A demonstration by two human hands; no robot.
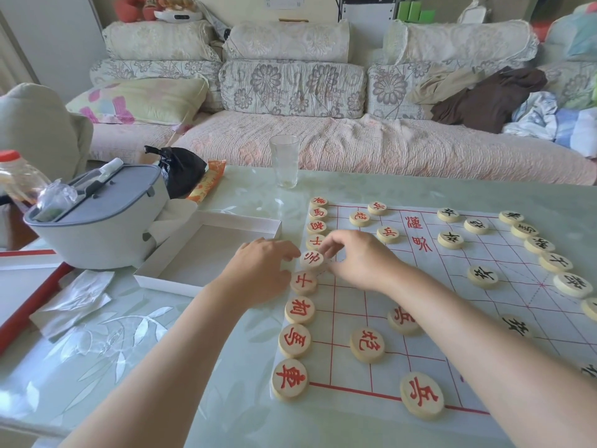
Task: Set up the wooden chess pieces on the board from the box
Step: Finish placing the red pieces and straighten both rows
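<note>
1. The table [129, 334] has a slick glass top, and the board [355, 295] is only a thin sheet laid on it. A dragged forearm could slide the whole sheet and shift every piece at once.
2. Both forearms reach over the near half of the board. The right one passes close above a red soldier [402, 318], so lowering the arm could sweep that piece off its point.
3. The box [232, 218] sits just left of the board, and no pieces show inside it. The set-up looks nearly finished, so a knock now would undo a lot of work.
4. The left hand [258, 270] has bent fingers with their tips against the left edge of the general [311, 258]. I cannot tell whether it pinches or only pushes.
5. The right hand [358, 260] curls thumb and forefinger onto the general's right edge in a light pinch. If the two hands press unevenly, the piece could squirt out sideways.
6. The red row [298, 310] runs down the board's left edge, with its pieces close together. The advisor [303, 281] lies just beside the general and touches the left hand, so it is likeliest to be nudged.
7. The general lies flat in the middle of that row. Any twist to straighten it may drag it off its point.
</note>
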